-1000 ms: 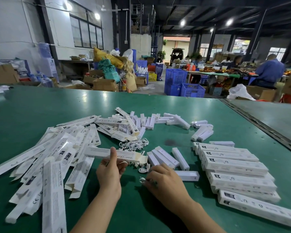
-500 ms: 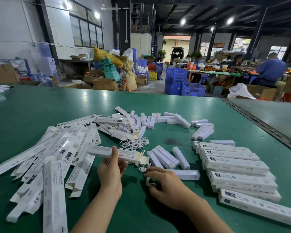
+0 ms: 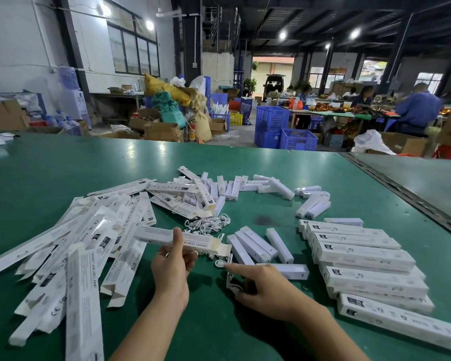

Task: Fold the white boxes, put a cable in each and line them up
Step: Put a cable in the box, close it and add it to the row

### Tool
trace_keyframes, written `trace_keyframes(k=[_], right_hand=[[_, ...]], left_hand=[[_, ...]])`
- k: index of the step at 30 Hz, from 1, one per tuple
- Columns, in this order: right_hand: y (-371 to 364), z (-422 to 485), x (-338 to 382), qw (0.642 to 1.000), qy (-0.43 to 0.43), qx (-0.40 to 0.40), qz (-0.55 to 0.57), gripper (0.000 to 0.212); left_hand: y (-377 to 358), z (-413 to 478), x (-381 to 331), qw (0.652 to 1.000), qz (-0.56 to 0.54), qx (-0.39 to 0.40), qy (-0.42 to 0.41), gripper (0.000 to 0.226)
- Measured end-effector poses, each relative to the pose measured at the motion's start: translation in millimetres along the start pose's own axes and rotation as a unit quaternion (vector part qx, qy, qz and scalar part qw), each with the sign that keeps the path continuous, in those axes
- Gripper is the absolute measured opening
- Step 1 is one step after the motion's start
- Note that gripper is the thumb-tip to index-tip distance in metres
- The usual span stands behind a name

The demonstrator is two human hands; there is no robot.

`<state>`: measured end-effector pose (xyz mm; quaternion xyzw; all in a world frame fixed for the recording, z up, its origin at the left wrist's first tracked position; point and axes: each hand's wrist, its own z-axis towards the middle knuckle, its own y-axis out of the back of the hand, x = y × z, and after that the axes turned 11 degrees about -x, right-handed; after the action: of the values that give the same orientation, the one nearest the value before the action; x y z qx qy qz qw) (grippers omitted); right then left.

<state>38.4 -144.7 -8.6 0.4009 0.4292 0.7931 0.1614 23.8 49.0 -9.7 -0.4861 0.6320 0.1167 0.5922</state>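
Several long white printed cardboard boxes (image 3: 362, 256) lie closed and side by side in a row at the right of the glossy green tabletop (image 3: 63, 165), so part of the job looks done. Far more is left, I judge: a loose heap of flat, unfolded white box sleeves (image 3: 89, 243) spreads over the left side. A small tangle of coiled white cables (image 3: 206, 225) sits in the middle, near short white plastic blocks (image 3: 258, 246) scattered towards the far side.

One box is in hand now. The left hand (image 3: 171, 264) grips a squared-up white box with an open end flap (image 3: 162, 235) just above the table, thumb upright across its face and fingers curled behind. The right hand (image 3: 266, 287) rests low beside that open end, index finger stretched out, the other fingers curled round a single coiled white cable (image 3: 232, 284). Loading looks like the next step.

Beyond the table lies a dim workshop: stacked blue plastic crates (image 3: 271, 126), brown cardboard cartons (image 3: 162, 131), stuffed yellow and green sacks (image 3: 172, 92), and seated workers (image 3: 417, 110) at a far bench under ceiling lamps.
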Motion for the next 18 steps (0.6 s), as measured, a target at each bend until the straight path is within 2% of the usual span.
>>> trace_keyframes(k=[11, 18], right_hand=[[0.7, 2.3, -0.6, 1.000, -0.011, 0.010, 0.016, 0.054], [-7.9, -1.7, -1.8, 0.994, -0.055, -0.051, 0.081, 0.050]], left_hand=[[-0.6, 0.1, 0.8, 1.000, -0.003, -0.003, 0.005, 0.035], [0.1, 0.9, 1.2, 1.000, -0.005, -0.005, 0.004, 0.035]])
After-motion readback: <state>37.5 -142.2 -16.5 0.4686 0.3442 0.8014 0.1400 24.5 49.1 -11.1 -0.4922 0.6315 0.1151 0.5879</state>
